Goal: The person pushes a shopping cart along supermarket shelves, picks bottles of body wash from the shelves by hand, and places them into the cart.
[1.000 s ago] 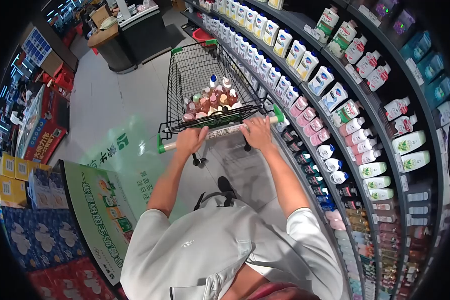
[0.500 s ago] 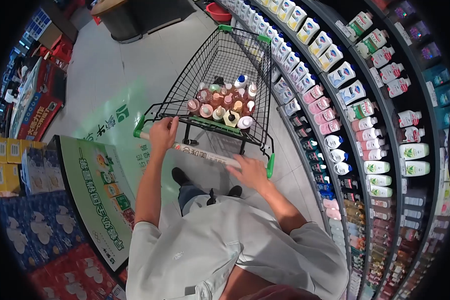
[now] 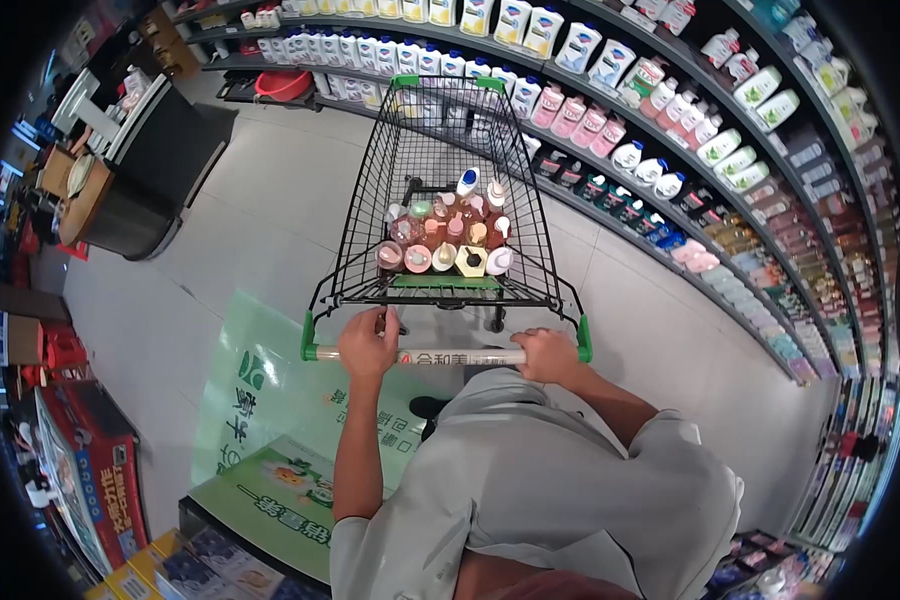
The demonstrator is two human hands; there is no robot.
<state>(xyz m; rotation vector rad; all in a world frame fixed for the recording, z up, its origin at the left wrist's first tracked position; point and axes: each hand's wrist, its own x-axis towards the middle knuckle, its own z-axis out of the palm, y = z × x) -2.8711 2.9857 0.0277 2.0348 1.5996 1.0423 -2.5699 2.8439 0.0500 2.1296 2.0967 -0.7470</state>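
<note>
My left hand (image 3: 369, 343) is wrapped round the left part of the cart's pale handlebar (image 3: 460, 356). Near the right green end cap, my right hand (image 3: 548, 354) grips the same bar. The black wire shopping cart (image 3: 370, 200) with green corners stands straight in front of me. Grouped at the near end of its basket are several pump bottles (image 3: 455, 228), mostly pink, with a white bottle with a blue top (image 3: 467, 182) behind them. The far part of the basket shows bare wire.
Curved shelves (image 3: 570, 80) of bottles run across the front and right. A red basin (image 3: 283, 86) lies by the lower shelf. At left are a dark counter (image 3: 135, 190) and a red display (image 3: 95, 470). A green promotional stand (image 3: 280, 500) is close at lower left.
The view and cart have turned rightwards, so the shelves now cross ahead. My right hand, loosely spread on the bar earlier, is now closed round it.
</note>
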